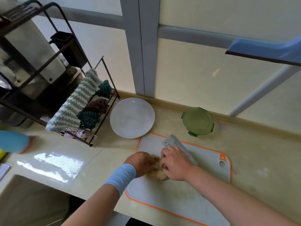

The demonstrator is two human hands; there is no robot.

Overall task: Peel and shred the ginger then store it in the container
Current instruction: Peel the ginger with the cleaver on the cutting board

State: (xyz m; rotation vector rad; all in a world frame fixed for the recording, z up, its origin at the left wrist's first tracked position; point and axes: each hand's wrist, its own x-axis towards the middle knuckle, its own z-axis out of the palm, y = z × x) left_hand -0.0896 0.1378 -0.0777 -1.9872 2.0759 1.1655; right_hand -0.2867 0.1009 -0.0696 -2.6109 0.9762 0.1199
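Both hands meet over the ginger near the middle of the cutting board, which lies on the table at about 5 o'clock in the view. The left hand has its fingers curled onto the knobbly pieces, pinning them down. The right hand seems to press on the ginger too, with the grey knife lying just under and behind it; whether its grip is actually closed on the handle, I cannot tell, since the hand hides that part.

To do this step well, I would judge that the ginger wants one flat side down so it cannot roll, the left fingertips tucked back from the blade (ginger skin is slippery once wet), and the skin scraped thinly so little flesh is lost. Small knobs are better broken off and peeled apart.

The green container sits at 1 o'clock from the board, well apart from the hands. Its lid looks to be on, clips at the rim, and nothing shows through it, so it appears empty. The white plate at 11 o'clock, just beside the board's far corner, holds nothing.
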